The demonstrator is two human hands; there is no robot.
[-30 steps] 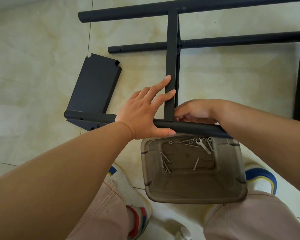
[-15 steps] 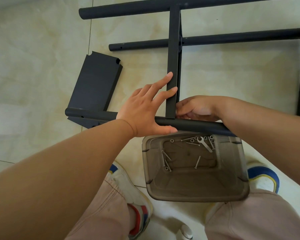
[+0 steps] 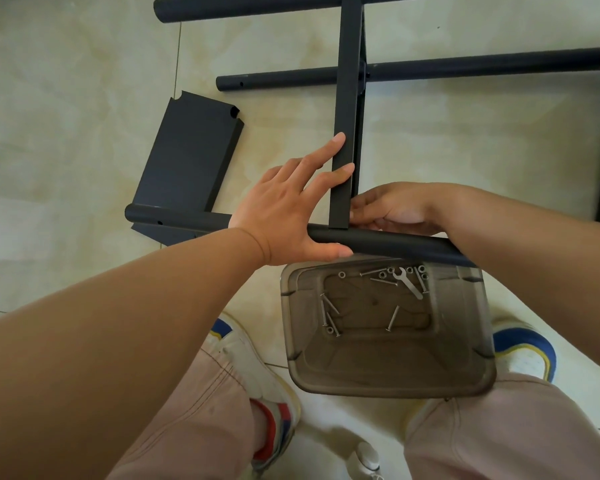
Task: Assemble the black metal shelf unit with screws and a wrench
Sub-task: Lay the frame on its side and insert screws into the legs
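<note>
A pale tiled floor [image 3: 66, 98] carries a loose black panel [image 3: 187, 157], black tubes [image 3: 291, 79] and a plastic bin [image 3: 385, 379].

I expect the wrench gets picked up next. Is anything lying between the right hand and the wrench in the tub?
Yes, partly. The black tube crosses right over the tub's far rim, between the right hand and the wrench. The tub is open on top and nothing covers the wrench, so the hand would likely have to come over the tube.
</note>
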